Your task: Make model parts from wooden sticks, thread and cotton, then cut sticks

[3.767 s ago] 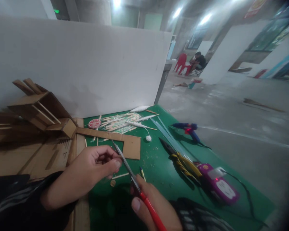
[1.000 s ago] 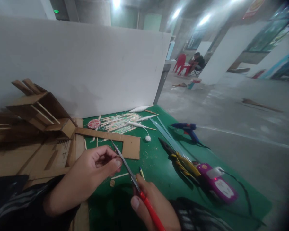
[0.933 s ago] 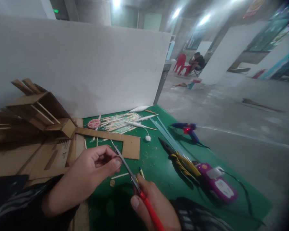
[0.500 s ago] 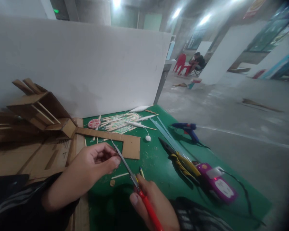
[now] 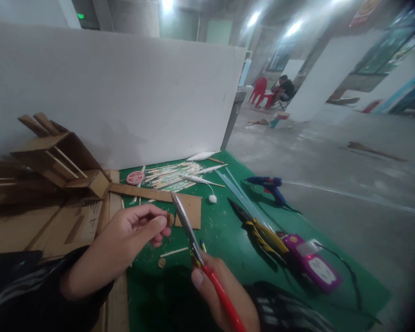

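My left hand [image 5: 134, 235] pinches a small brown cardboard piece [image 5: 170, 219] between thumb and fingers. Red-handled scissors [image 5: 188, 226] are in my right hand [image 5: 224, 286], blades pointing up and away, close beside that piece but apart from it. The blades look closed or nearly so. Past my hands lies an L-shaped cardboard strip [image 5: 190, 210] on the green tabletop [image 5: 224, 249]. A small round cardboard disc [image 5: 162, 263] and a short thin stick [image 5: 174, 252] rest below my left hand.
At left stands a cardboard structure [image 5: 55, 157]. Thin sticks [image 5: 166, 177] and a red-white round roll [image 5: 135, 178] lie at the back, before a white panel [image 5: 124, 101]. Rightward are pliers [image 5: 263, 235], a blue glue gun [image 5: 269, 184] and a purple power strip [image 5: 311, 263]. A person [image 5: 284, 90] sits far off.
The scissors have shifted right, away from my left fingers, with their blades brought closer together. My left hand has turned slightly, so the cardboard piece now shows at its fingertips.
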A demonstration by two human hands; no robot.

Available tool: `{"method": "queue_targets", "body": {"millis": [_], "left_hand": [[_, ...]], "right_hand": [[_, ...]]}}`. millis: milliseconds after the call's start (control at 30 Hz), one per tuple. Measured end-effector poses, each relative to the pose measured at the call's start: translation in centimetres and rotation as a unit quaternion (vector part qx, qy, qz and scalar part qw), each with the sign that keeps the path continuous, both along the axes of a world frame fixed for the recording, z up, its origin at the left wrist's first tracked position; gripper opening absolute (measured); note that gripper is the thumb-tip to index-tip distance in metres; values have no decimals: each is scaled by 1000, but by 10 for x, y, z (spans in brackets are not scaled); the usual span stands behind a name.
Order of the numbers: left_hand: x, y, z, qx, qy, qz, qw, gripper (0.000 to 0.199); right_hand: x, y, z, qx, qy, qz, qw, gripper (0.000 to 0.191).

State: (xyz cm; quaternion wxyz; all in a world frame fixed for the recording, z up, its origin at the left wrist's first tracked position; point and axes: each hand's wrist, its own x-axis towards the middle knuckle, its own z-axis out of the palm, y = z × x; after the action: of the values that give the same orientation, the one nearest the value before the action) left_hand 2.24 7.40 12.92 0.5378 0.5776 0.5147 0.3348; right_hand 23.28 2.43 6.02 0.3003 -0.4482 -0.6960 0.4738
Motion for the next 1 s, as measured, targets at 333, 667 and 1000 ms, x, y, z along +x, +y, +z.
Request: {"method": "queue_targets", "body": {"millis": [333, 667, 1000], "left_hand": [[14, -4, -11, -27, -12, -50, 998, 19], [37, -19, -38, -57, -26, -115, 991, 17], [27, -6, -44, -32, 57, -120, 991, 20]], "right_hand": [[2, -1, -14, -146, 172, -54, 973, 47], [2, 4, -13, -168, 257, -111, 945, 35], [-3, 15, -10, -213, 388, -180, 879, 29]]}}
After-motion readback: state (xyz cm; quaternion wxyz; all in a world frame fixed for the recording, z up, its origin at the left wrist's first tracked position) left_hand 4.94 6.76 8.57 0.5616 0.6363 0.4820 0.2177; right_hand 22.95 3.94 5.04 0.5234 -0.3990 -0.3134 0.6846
